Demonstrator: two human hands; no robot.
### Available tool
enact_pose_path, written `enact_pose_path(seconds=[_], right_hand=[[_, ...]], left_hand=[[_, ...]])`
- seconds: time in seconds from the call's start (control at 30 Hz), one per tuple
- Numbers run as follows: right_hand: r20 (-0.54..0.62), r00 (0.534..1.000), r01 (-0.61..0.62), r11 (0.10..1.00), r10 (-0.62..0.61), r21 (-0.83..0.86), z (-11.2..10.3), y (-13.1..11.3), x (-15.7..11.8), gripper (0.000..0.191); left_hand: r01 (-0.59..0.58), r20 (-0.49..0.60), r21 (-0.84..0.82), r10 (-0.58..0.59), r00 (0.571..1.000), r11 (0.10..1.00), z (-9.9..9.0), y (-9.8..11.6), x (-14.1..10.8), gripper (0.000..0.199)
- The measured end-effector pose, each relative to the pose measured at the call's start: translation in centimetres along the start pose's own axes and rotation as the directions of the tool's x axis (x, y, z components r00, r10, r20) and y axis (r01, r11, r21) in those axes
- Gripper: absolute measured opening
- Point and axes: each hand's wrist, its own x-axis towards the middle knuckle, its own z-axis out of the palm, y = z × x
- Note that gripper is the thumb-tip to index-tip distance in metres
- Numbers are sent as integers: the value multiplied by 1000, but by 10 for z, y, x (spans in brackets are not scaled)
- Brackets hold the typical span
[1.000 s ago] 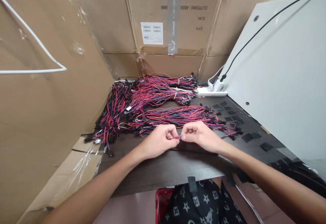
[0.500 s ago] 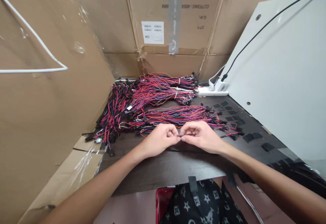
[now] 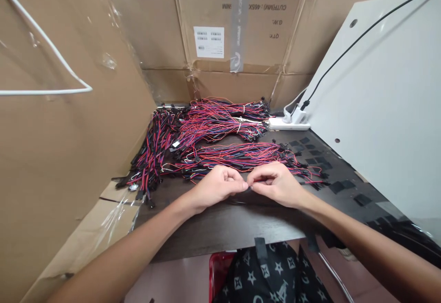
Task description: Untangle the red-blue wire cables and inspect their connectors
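Pinching one thin wire [image 3: 249,185] between the fingertips of both hands, most of it hidden there; left hand [image 3: 217,186] and right hand [image 3: 275,184] closing narrowly, nearly touching, above the dark table [image 3: 223,229]. Working at fingertip level appears suited to such fine wire, with wrists kept low and steady. Lying just beyond: four wire bundles [image 3: 237,157], mainly red and black. Standing farther right: one white power strip [image 3: 289,122]. Scattering rightward: many small black squares [image 3: 344,185], count uncertain. Hanging left: one white hanger [image 3: 44,92].
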Motion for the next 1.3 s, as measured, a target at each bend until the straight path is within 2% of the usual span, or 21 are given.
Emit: enact_pose_path(seconds=[0.17,0.27,0.37,0.43,0.53,0.63,0.77,0.83,0.93,1.0,1.1,1.2,1.3], right_hand=[[35,998,-56,998,54,35,-2,-1,-2,10],[43,994,-102,983,96,153,-1,-1,-5,15],[-2,989,-141,955,147,260,2,0,-3,16],[-45,981,-166,942,188,293,6,0,0,19],[-65,961,-233,913,270,336,8,-3,6,25],[22,939,-329,875,344,354,5,-7,13,27],[196,872,-489,804,448,339,-5,-11,22,26],[270,847,-529,777,458,342,-10,-12,26,26],[330,838,-539,756,435,372,-13,-12,31,26],[308,850,-522,761,426,385,-11,-12,33,24],[223,903,-425,834,366,351,-9,-11,34,20],[129,968,-241,945,217,222,-7,-6,32,19],[70,995,-70,996,67,47,-7,0,27,19]], left_hand=[[-72,-54,77,76,996,994,0,-5,2,22],[-176,-116,252,210,971,952,3,-10,1,14],[-270,-166,516,404,900,813,6,-14,-1,10],[-263,-192,658,495,847,706,8,-16,-3,12],[-213,-218,781,576,788,587,9,-20,-6,14],[-222,-182,837,638,748,500,7,-24,-7,13],[-230,-130,878,670,731,421,5,-29,-8,18],[-220,-114,897,680,724,385,4,-30,-8,20],[-229,-86,912,707,702,339,2,-29,-9,21],[-230,-98,908,712,696,350,2,-28,-9,19],[-184,-194,874,671,716,449,3,-26,-7,19],[-141,-301,780,563,770,609,5,-22,-3,20],[-161,-315,631,440,841,759,4,-17,0,16]])
